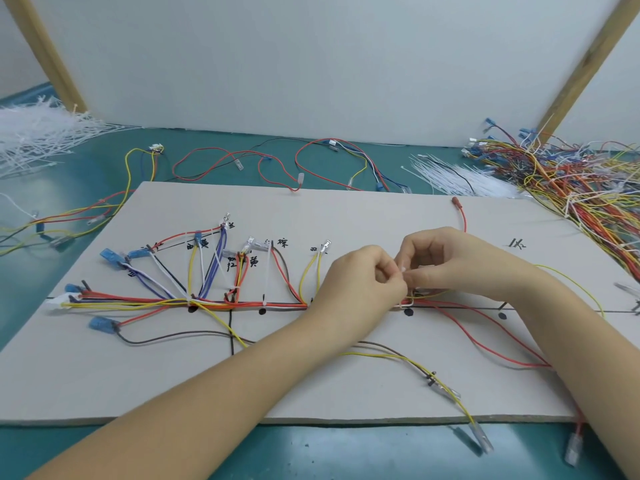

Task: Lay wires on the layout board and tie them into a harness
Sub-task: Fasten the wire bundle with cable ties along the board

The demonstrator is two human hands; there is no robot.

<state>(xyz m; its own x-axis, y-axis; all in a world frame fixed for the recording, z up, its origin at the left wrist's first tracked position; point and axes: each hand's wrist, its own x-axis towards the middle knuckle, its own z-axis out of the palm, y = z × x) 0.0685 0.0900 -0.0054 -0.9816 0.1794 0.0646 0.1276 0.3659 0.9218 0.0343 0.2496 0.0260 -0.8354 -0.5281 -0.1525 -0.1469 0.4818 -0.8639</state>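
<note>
Handwritten black marker chars seen on layout board (346,216), all beside wire ends; 黄 (205,243) by yellow wire, upper left; 红 (231,265) w/ 黄 (254,261) beside it, under clear terminals; 棕 (283,242) by brown wire; scrawl (517,243) at far right, not legible; other small marks near top-left terminals & by yellow pair at centre too blurred to be read; no brands or nos. made out.

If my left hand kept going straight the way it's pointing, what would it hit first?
Most likely your right hand: the left hand points rightward and their fingertips already meet over the white cable tie.
</note>
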